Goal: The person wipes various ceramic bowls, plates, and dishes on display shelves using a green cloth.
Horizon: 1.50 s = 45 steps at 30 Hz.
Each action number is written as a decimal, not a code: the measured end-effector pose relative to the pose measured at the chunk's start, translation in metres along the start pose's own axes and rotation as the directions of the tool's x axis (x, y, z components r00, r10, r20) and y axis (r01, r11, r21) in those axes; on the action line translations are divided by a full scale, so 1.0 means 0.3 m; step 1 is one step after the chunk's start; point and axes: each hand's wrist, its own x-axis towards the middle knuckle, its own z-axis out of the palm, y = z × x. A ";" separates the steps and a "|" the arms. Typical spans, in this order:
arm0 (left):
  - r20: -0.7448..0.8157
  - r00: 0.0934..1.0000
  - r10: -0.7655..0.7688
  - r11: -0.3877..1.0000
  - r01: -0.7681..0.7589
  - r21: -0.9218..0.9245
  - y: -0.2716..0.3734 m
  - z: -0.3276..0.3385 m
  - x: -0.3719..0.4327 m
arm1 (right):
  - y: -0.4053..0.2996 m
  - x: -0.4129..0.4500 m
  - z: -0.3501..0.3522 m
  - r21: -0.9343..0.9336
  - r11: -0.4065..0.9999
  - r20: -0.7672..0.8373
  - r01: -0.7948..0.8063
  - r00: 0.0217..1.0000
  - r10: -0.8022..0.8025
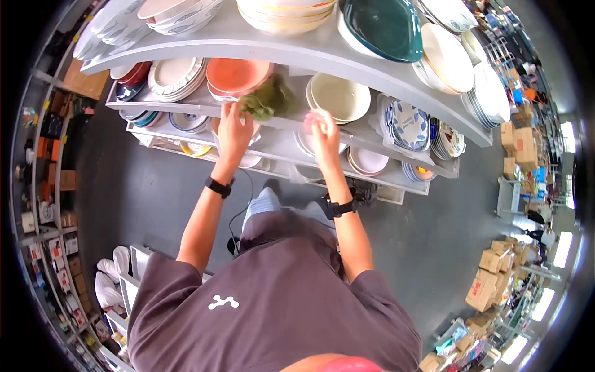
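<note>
My left hand (234, 132) is at the front edge of a middle shelf, its fingertips at the near edge of a green, leafy-looking crumpled thing (269, 97); whether they grip it cannot be told. Just behind stands a stack of bowls with an orange-red bowl (239, 74) on top. My right hand (323, 132) is raised before the same shelf with its fingers curled by a blurred pink thing (314, 122); its hold is unclear. Cream bowls (341, 95) lie right behind that hand. Each wrist wears a black strap.
The upper shelf board (288, 53) juts over the middle one and bears bowls and a dark green dish (383, 28). Patterned square plates (409, 125) are on the right. Lower shelves hold more dishes. A cable (239, 209) hangs near my legs.
</note>
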 end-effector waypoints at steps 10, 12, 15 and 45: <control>0.471 0.818 0.330 0.941 -0.245 -0.233 -0.139 0.154 0.117 | 0.318 0.234 0.298 -0.602 0.742 0.115 0.295 0.952 -0.285; 0.516 0.791 0.328 0.945 -0.285 -0.164 -0.197 0.166 0.112 | 0.352 0.259 0.310 -0.844 0.525 0.189 0.109 0.977 0.100; 0.534 0.799 0.278 0.957 -0.275 -0.089 -0.242 0.198 0.110 | 0.405 0.185 0.252 -0.924 0.377 0.090 0.061 0.994 0.059; 0.689 0.613 0.387 0.895 -0.431 -0.119 -0.318 0.402 0.139 | 0.484 0.279 0.318 -0.906 0.421 0.015 0.050 0.996 -0.085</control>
